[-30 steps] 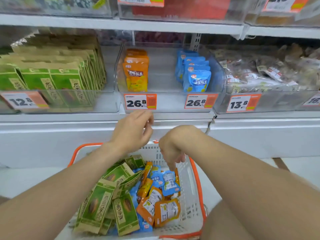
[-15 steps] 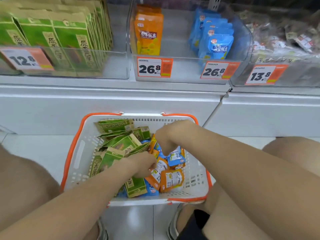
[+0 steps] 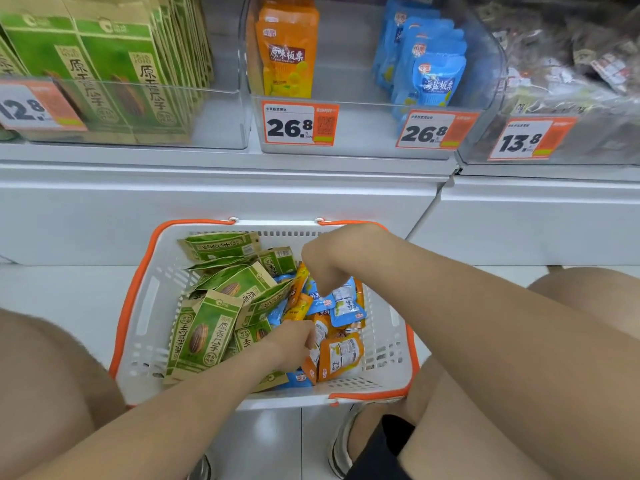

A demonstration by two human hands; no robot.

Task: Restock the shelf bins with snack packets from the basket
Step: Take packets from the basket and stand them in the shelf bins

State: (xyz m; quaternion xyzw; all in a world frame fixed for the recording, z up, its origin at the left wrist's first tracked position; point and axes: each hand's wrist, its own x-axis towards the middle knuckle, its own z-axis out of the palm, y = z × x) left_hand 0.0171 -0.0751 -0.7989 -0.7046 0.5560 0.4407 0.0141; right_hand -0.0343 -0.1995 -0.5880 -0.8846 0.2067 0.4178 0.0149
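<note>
A white basket with an orange rim [image 3: 138, 317] stands on the floor below the shelf. It holds green packets [image 3: 204, 334] on the left, orange packets [image 3: 341, 358] and blue packets [image 3: 346, 304] on the right. My left hand [image 3: 291, 344] is down in the basket, its fingers curled on an orange packet. Farther back, my right hand [image 3: 329, 261] points down with its fingertips pinching the top of a blue packet. On the shelf, a clear bin [image 3: 346, 133] holds orange packets [image 3: 287, 53] and blue packets [image 3: 433, 71]. A bin of green packets [image 3: 104, 64] stands to its left.
A third bin [image 3: 571, 71] at the right holds dark mixed packets. Price tags [image 3: 298, 124] hang on the bin fronts. A white cabinet front [image 3: 242, 202] runs under the shelf. My knees flank the basket, with a shoe [image 3: 341, 441] by its near edge.
My left hand dropped from the shelf edge into the basket and closed on an orange packet. The right hand stayed over the blue packets. The view tilted down and came closer.
</note>
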